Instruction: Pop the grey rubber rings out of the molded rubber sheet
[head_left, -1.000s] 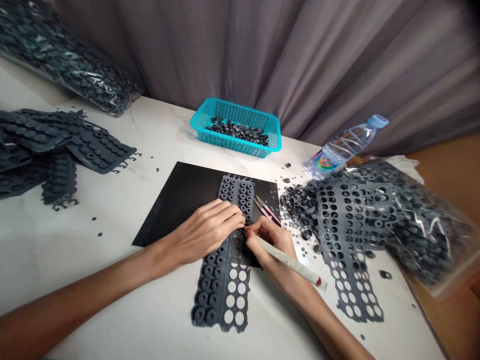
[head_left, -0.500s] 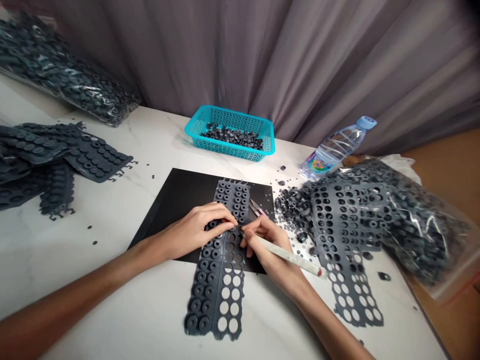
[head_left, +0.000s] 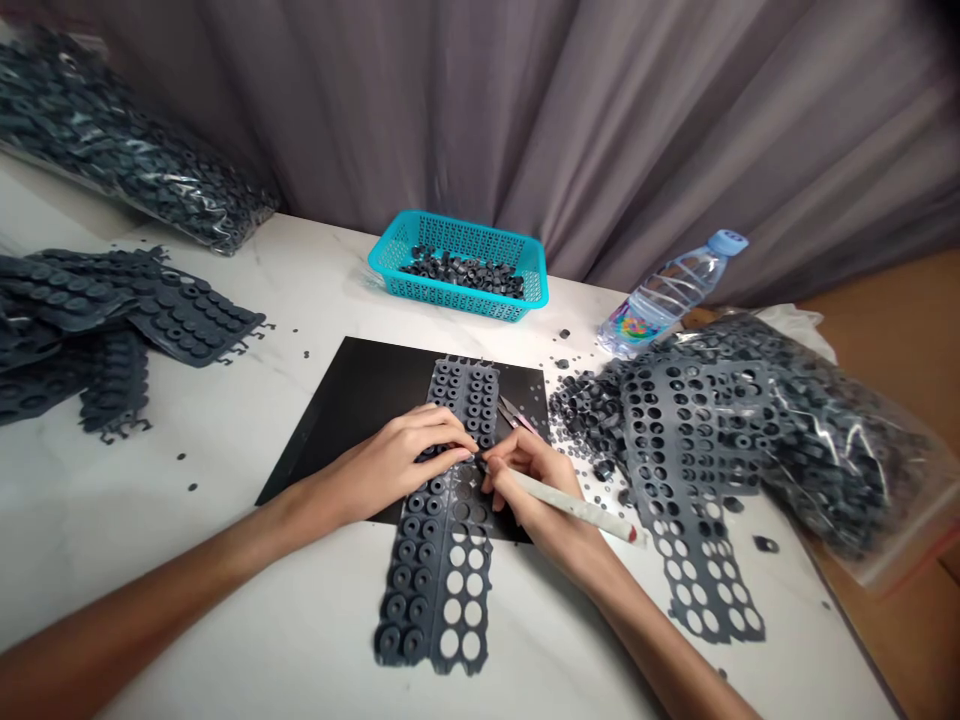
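A grey rubber sheet [head_left: 439, 560] of moulded rings lies lengthways over a black mat [head_left: 360, 395] on the white table. Its right column near me shows empty round holes. My left hand [head_left: 397, 462] lies on the sheet's middle, fingers pressed flat against it. My right hand [head_left: 529, 480] is closed round a white pen-like tool [head_left: 581, 508], whose tip touches the sheet just beside my left fingertips. Small pink-handled scissors [head_left: 517, 412] lie on the mat behind my right hand.
A teal basket [head_left: 459, 265] of loose rings stands behind the mat. Emptied punched sheets [head_left: 675, 470], loose rings and a plastic bag [head_left: 825, 440] of scrap fill the right side. A water bottle [head_left: 664, 292] lies there too. Uncut sheets [head_left: 97, 310] pile at left, a bagged stack [head_left: 127, 150] behind.
Both hands and the tool tip have moved a little farther up the sheet. The view has shifted slightly, so everything sits a bit to the left.
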